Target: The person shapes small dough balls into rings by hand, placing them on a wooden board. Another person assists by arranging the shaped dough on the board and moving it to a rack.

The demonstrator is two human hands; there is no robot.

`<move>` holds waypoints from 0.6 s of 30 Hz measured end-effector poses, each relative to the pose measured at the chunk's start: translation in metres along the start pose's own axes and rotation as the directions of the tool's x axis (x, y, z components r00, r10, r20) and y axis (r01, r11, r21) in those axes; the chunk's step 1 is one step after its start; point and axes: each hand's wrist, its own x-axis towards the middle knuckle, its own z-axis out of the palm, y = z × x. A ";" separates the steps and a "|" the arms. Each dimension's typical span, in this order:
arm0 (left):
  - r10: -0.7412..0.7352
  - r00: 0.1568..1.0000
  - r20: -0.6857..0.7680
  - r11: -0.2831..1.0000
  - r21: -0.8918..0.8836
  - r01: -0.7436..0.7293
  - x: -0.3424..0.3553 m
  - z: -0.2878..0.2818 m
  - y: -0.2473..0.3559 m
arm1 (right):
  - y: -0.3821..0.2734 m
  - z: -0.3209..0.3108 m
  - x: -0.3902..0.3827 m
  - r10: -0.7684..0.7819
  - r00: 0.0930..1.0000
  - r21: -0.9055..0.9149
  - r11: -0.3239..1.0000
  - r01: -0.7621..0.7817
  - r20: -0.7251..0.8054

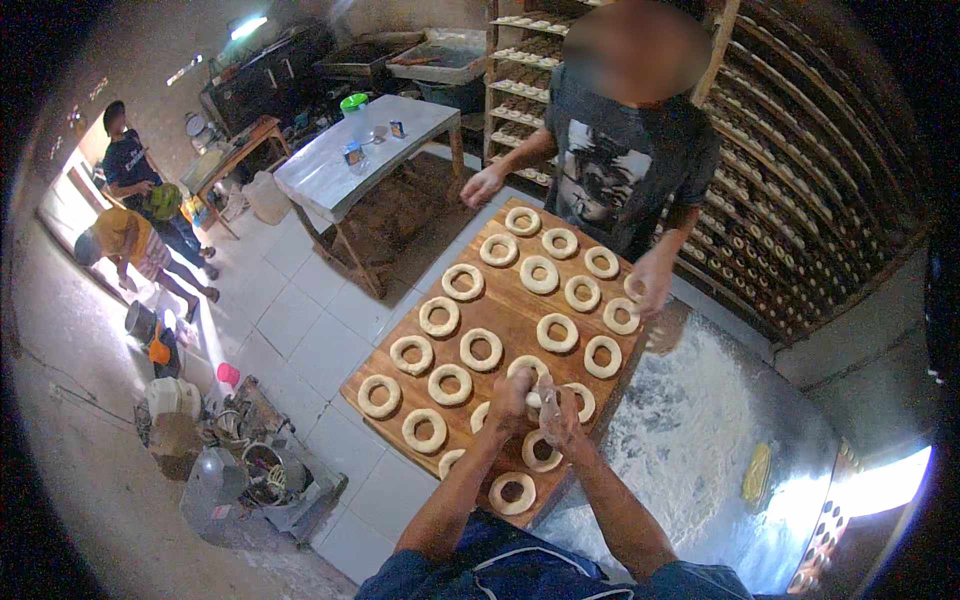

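Note:
A wooden board [508, 310] carries rows of pale raw dough rings [481, 350]. Over its near half, my left hand [510, 398] and my right hand [562, 418] come close together at one dough ring [527, 368]. The fingers of both hands are closed around the near side of that ring, which they partly cover. Flour whitens my right fingers. Other rings lie around and partly beneath my hands and forearms.
Across the board stands a co-worker [635, 150], with one hand [655, 283] by the rings at the right edge. A flour-dusted table [680, 430] lies to the right. Behind are loaded racks [760, 190] and a metal-topped table [350, 145]. A mixer [265, 475] stands lower left.

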 end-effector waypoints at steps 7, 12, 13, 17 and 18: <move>0.384 0.921 0.065 0.835 0.401 -0.376 0.060 -0.033 -0.013 | 0.079 0.038 0.073 -0.140 0.975 0.558 0.830 0.022 0.170; 0.461 0.887 0.039 0.851 0.266 -0.454 0.081 -0.027 0.008 | 0.132 0.069 0.116 -0.396 0.918 0.999 0.035 -0.011 0.024; 0.471 0.875 0.113 0.740 0.489 -0.462 0.091 -0.034 -0.001 | 0.108 0.072 0.118 -0.392 0.920 0.999 -0.019 -0.033 0.023; -0.034 0.997 -0.073 0.921 -0.389 0.003 0.134 -0.076 -0.027 | -0.011 0.023 0.137 -0.242 0.940 0.440 0.891 0.116 0.242; 0.019 0.995 -0.094 0.997 -0.076 -0.026 0.145 -0.075 -0.005 | -0.033 0.004 0.146 -0.108 0.968 -0.173 0.973 0.150 0.228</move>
